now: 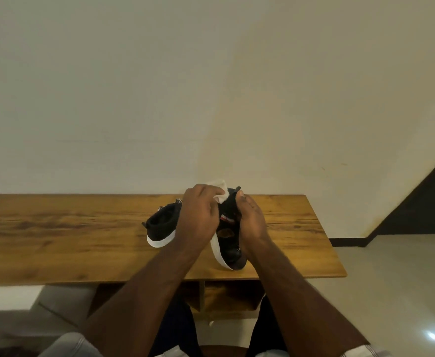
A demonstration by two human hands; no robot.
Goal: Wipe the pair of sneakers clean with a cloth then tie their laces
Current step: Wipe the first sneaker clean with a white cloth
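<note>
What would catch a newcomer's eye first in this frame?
The two hands meeting at the middle of the wooden table: the right hand grips a black sneaker with a white sole tilted on its side, while the left hand holds a white cloth against it. Just left of them, the second sneaker rests on the tabletop.

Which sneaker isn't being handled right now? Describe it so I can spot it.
On the wooden table against the pale wall, look just left of the person's hands. The black sneaker with a white sole sits flat there, untouched, while its twin is held tilted.
</note>
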